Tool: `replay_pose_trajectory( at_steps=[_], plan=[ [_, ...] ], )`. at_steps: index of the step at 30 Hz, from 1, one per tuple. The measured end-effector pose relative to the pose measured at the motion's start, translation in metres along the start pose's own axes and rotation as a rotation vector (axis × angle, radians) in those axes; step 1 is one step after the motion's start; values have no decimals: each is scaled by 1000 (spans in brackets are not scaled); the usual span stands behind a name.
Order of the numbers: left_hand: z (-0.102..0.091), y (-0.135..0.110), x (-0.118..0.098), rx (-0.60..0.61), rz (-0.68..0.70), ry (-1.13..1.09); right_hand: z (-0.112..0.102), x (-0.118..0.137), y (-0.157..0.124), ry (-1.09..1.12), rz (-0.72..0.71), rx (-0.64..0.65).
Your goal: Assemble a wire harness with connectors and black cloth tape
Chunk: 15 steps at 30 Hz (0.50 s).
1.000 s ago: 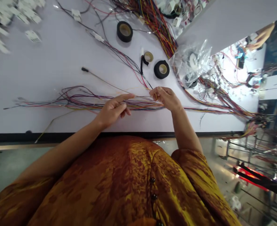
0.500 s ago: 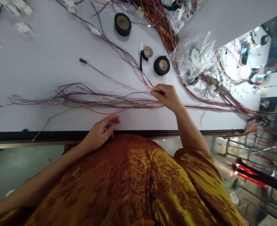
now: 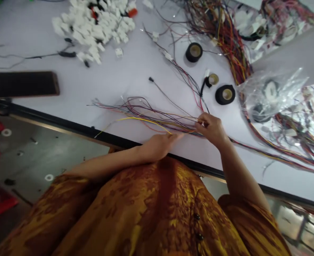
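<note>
A fan of thin coloured wires [image 3: 146, 112] lies across the white table [image 3: 66, 85] in front of me. My right hand [image 3: 211, 128] is closed in a pinch on the gathered wires where they bunch together. My left hand [image 3: 161, 144] rests just left of it near the table's front edge, fingers stretched toward a yellow wire [image 3: 142, 121] that curves across the bundle. Whether it grips that wire I cannot make out.
Three rolls of black tape [image 3: 225, 94] sit beyond the hands. A heap of white connectors [image 3: 93, 21] lies at the back left, a dark phone [image 3: 25, 83] at the left edge. A plastic bag [image 3: 270, 92] and tangled wire harnesses [image 3: 226, 32] fill the right side.
The view has swung left and tilted. My left hand rose from the table edge to the wires beside my right hand, which stays pinched on the bundle.
</note>
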<state>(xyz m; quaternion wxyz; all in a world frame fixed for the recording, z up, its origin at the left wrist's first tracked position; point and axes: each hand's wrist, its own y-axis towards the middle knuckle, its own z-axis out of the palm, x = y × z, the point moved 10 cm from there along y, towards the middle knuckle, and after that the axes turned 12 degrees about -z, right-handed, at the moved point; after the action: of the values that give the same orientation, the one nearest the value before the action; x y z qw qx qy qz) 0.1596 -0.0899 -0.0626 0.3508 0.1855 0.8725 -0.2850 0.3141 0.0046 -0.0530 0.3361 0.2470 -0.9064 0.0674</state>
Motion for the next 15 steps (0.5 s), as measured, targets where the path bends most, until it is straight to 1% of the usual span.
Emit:
replay_pose_trajectory(
  at_steps=[4,5,7,8,9,11,13,15],
  plan=[
    [11,1,-2,141,-100,130,-12,-6,-5,179,108,-175],
    [15,-1,-5,192,-92,121,-14,-9,-7,226,132,-218],
    [20,-8,-19,283,4,31,-13,-15,-10,311,180,-269],
    [18,-10,-26,287,67,-22,-11,-18,-11,340,195,-276],
    [13,-10,-32,254,125,-59,-8,-20,-10,355,199,-272],
    [-1,-6,-35,109,183,-54,-3,-17,-6,331,161,-258],
    [-11,-2,-29,-17,183,23,-4,-10,-1,266,93,-252],
    [-12,2,-19,-55,146,107,-8,-6,1,232,72,-251]
  ],
)
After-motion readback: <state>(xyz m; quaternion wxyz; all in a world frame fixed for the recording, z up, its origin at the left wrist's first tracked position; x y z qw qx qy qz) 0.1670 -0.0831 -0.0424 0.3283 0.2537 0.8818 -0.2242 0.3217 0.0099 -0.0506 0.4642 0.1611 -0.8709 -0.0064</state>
